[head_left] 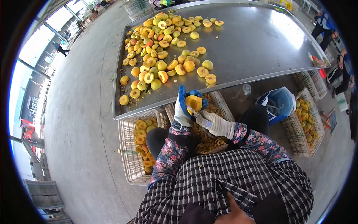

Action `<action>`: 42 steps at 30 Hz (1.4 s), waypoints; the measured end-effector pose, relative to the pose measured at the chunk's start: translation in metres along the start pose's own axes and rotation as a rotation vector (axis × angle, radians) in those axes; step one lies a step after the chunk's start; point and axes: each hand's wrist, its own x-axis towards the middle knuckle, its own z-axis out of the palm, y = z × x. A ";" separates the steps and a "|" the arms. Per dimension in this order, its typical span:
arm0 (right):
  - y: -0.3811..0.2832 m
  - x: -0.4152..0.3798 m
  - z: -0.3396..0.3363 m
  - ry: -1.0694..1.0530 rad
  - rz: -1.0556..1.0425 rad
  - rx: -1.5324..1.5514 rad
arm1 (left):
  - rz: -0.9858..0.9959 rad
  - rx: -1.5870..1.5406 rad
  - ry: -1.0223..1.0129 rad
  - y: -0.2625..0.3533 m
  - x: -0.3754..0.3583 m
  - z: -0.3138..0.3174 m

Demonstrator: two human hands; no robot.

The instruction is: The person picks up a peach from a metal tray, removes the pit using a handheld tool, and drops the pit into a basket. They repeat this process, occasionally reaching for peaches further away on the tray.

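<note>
My left hand (182,108), in a blue and white glove, holds a halved yellow peach (193,102) with its cut face up, just below the front edge of the metal table (253,44). My right hand (214,123), in a white striped glove, grips a small tool (192,111) whose tip touches the peach half. Both hands hover over a white crate of pits and scraps (218,101) between my knees. A large heap of peach halves (160,48) covers the table's left part.
A white crate of peach halves (130,156) stands on the floor at my left. At right are a blue bucket (278,104) and another crate of peaches (307,123). Other people (326,26) stand at the far right, beyond the table.
</note>
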 end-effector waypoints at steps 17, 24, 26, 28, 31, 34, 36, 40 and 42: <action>0.033 -0.027 -0.067 -0.492 0.488 -1.071 | 0.618 2.113 0.822 0.164 -0.071 -0.061; 0.041 -0.021 -0.068 -0.484 0.487 -0.992 | 0.319 2.045 0.277 0.066 0.060 0.046; 0.040 -0.021 -0.066 -0.457 0.495 -0.975 | 0.200 2.131 0.193 0.031 0.100 0.058; 0.046 -0.021 -0.068 -0.455 0.501 -0.963 | 0.180 2.324 0.163 0.002 0.145 0.045; 0.049 -0.025 -0.072 -0.432 0.448 -0.943 | -0.016 2.484 0.202 -0.030 0.160 0.058; 0.048 -0.025 -0.071 -0.442 0.464 -0.945 | -0.030 2.343 0.156 -0.027 0.164 0.048; 0.048 -0.024 -0.072 -0.458 0.484 -0.940 | 0.013 2.026 0.155 -0.021 0.165 0.033; 0.024 -0.029 -0.070 -0.391 0.384 -0.931 | 0.150 0.709 0.158 0.008 0.127 0.004; 0.017 -0.034 -0.069 -0.263 0.317 -0.827 | 0.214 0.269 0.090 0.024 0.097 -0.005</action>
